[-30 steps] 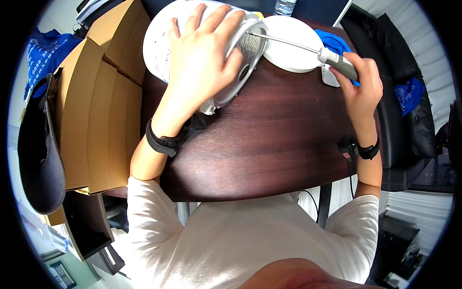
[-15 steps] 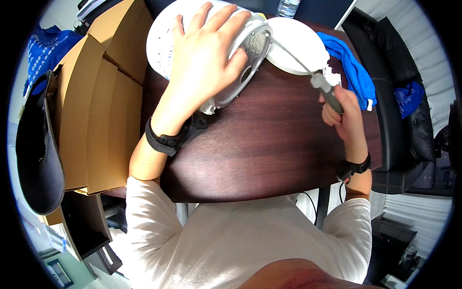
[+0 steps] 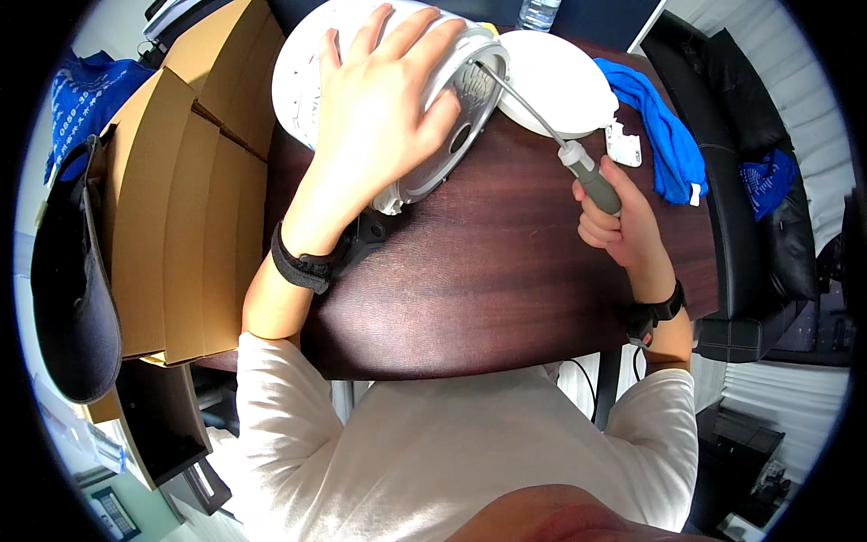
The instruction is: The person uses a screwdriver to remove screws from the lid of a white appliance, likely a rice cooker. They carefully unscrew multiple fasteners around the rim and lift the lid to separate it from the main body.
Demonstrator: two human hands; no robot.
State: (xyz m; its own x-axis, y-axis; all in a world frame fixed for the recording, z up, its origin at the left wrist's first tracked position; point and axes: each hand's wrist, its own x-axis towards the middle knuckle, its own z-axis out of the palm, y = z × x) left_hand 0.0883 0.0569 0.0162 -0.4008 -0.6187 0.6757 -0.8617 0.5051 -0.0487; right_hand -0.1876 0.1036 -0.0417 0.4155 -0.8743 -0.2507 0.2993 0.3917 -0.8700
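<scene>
A rounded white appliance [image 3: 296,86] lies tipped on the table, its grey vented underside [image 3: 465,104] turned to the right. My left hand [image 3: 384,122] rests over its white body with the fingers spread. My right hand [image 3: 623,226] is closed around the grey handle of a screwdriver [image 3: 591,181]. The screwdriver's long shaft points up and left, its tip at the far edge of the underside; whether it sits in a screw I cannot tell. Beyond the shaft lies a flat round white cover [image 3: 569,81], with a small white part [image 3: 623,146] beside it.
On the right of the dark wooden table [image 3: 506,298] lies a blue cloth [image 3: 664,135]. A clear bottle [image 3: 539,14] stands at the back. Cardboard boxes [image 3: 163,208] line the left side, and a black object [image 3: 366,233] sits by my left wrist. A black sofa [image 3: 741,181] is off to the right.
My right hand has moved left with the screwdriver, bringing its tip from over the round cover to the appliance's underside. My left hand has stayed nearly still.
</scene>
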